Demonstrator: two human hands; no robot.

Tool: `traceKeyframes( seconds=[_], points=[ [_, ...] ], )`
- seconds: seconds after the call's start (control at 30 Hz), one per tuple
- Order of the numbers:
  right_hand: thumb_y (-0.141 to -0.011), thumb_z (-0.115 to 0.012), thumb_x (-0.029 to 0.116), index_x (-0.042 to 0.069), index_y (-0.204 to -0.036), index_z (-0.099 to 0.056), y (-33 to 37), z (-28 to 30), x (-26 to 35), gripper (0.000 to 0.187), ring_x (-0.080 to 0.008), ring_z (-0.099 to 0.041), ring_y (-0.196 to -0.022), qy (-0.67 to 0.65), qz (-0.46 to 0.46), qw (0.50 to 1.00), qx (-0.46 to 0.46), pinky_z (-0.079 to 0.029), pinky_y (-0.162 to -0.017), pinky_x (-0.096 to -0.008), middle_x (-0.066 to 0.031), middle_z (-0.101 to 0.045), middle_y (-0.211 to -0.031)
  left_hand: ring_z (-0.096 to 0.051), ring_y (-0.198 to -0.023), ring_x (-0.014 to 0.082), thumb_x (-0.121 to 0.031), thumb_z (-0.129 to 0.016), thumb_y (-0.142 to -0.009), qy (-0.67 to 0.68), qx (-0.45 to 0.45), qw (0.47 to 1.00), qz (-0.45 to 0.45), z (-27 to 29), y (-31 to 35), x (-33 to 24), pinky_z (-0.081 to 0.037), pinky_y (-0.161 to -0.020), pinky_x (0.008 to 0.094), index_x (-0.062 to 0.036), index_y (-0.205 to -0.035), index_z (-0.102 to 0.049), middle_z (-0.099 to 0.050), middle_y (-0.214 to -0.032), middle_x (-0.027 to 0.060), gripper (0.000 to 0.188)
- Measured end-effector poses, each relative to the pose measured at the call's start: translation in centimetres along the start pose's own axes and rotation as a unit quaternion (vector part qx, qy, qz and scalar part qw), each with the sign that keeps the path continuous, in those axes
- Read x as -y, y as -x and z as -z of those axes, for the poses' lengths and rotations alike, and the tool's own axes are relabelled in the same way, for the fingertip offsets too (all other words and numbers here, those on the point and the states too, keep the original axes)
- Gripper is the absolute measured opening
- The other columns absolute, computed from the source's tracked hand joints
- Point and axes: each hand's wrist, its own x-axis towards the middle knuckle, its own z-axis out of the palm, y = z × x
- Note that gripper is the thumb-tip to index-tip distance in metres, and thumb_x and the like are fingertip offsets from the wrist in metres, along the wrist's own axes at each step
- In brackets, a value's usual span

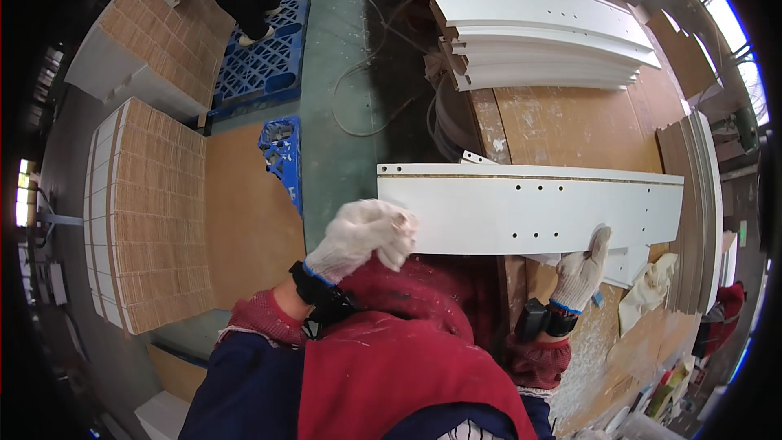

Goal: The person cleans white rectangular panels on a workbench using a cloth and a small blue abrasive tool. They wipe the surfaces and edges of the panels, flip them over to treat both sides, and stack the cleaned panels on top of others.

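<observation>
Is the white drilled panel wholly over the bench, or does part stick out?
Part of the panel sticks out: its left end reaches past the left edge of the bench, near the left hand.

Our left hand (366, 235): white knit glove (349, 246), blurred, fingers curled inward, out beyond left edge of worktop (554, 118); whether it grips anything, we cannot tell. Our right hand (580, 275): matching glove, over worktop near left edge, one digit extended forward, others partly hidden. Both our forearms angled forward, black straps (560, 324) round wrists, dark-red cuffs (265, 319) behind.
</observation>
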Motion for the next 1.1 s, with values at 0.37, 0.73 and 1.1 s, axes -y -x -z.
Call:
traceKeyframes(
  seconds=[0.37, 0.73, 1.1],
  points=[
    [-0.093, -0.064, 0.027, 0.002, -0.116, -0.055, -1.9, -7.9, 1.0, 0.035, -0.0233, -0.064, -0.094, -0.089, -0.037, 0.995, -0.012, -0.055, -0.076, -0.0344, -0.0101, -0.064, -0.108, -0.061, -0.066, 0.0133, -0.038, -0.065, -0.088, -0.13, -0.018, 0.991, -0.024, 0.2, -1.2, -3.3, -0.054, -0.055, 0.0231, 0.0023, -0.106, -0.055, -0.062, -0.087, 0.0095, 0.045],
    [-0.095, -0.059, 0.015, 0.001, -0.11, -0.055, -10.5, -20.5, 5.9, 0.021, -0.0218, -0.067, -0.093, -0.019, -0.021, 0.983, 0.184, -0.058, -0.068, -0.0294, -0.0111, -0.065, -0.106, -0.06, -0.05, 0.0152, -0.046, -0.067, -0.084, -0.131, -0.028, 0.982, -0.129, -2.8, -6.2, -13.2, -0.05, -0.042, 0.0249, 0.0055, -0.104, -0.055, -0.063, -0.073, 0.0127, 0.057],
    [-0.088, -0.069, 0.025, -0.001, -0.087, -0.059, -25.2, -25.6, 5.8, 0.028, -0.0192, -0.057, -0.042, 0.249, -0.027, 0.966, 0.069, -0.04, -0.034, -0.024, -0.0102, -0.06, -0.066, -0.055, -0.043, 0.0121, -0.056, -0.059, -0.086, -0.29, -0.089, 0.949, -0.082, -5.2, -15.7, -19.7, -0.044, -0.037, 0.0235, 0.0048, -0.097, -0.059, -0.06, -0.063, 0.0085, 0.062]
  ],
)
